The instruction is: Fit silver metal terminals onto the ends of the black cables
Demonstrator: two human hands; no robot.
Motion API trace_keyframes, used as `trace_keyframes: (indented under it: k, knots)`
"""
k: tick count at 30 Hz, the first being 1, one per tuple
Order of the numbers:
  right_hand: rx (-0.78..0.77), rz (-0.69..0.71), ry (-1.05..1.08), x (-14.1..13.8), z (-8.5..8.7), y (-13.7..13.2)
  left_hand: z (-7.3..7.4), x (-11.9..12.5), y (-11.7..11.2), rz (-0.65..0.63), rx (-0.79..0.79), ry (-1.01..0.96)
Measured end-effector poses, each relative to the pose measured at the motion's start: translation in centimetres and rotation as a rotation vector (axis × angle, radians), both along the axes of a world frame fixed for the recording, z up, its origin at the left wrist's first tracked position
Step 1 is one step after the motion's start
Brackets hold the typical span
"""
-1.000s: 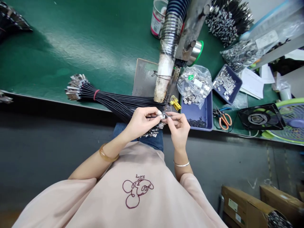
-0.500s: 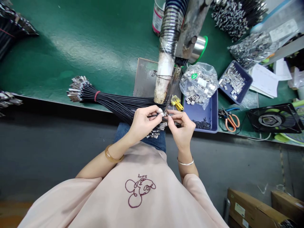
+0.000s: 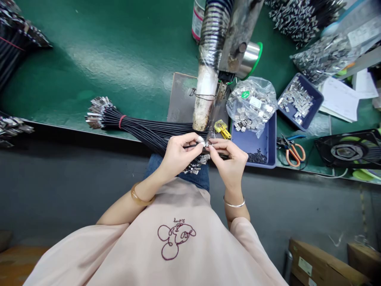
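Note:
My left hand (image 3: 180, 154) is closed in a pinch on a thin black cable (image 3: 190, 146) near its end. My right hand (image 3: 230, 161) is closed too, its fingertips pinching a small metal connector shell (image 3: 209, 145) right at that cable's tip. Both hands meet just off the bench's front edge, over my lap. A bundle of black cables (image 3: 139, 129) with metal ends, tied by a red band, runs from the bench down under my left hand. Loose metal ends (image 3: 195, 167) hang below my hands.
A soldering fixture with a ribbed hose (image 3: 212, 43) stands just beyond my hands. A blue tray (image 3: 253, 143) holds a bag of metal shells (image 3: 251, 105); a second tray (image 3: 299, 101), orange-handled scissors (image 3: 293, 151) and a fan (image 3: 348, 149) lie right. More cable bundles (image 3: 18, 35) lie far left.
My hands stay together on the cable tip, with only small finger movements. The camera has shifted slightly, so the bench items sit a little further right in view.

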State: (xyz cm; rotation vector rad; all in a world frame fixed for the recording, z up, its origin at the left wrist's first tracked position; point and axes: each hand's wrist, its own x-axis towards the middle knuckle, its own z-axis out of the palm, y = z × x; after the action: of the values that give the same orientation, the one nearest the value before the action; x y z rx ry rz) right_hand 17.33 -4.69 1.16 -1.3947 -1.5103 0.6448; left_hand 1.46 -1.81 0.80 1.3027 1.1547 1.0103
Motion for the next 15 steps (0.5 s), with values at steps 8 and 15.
trace_keyframes:
  k: [8,15]
  knots:
    - [0.002,0.052,-0.081,0.2,0.1,-0.7,-0.3,-0.2,-0.3,-0.041,0.02,0.088]
    - [0.397,-0.222,-0.12,3.0,2.2,-3.5,-0.3,-1.9,-1.0,-0.222,0.136,0.142]
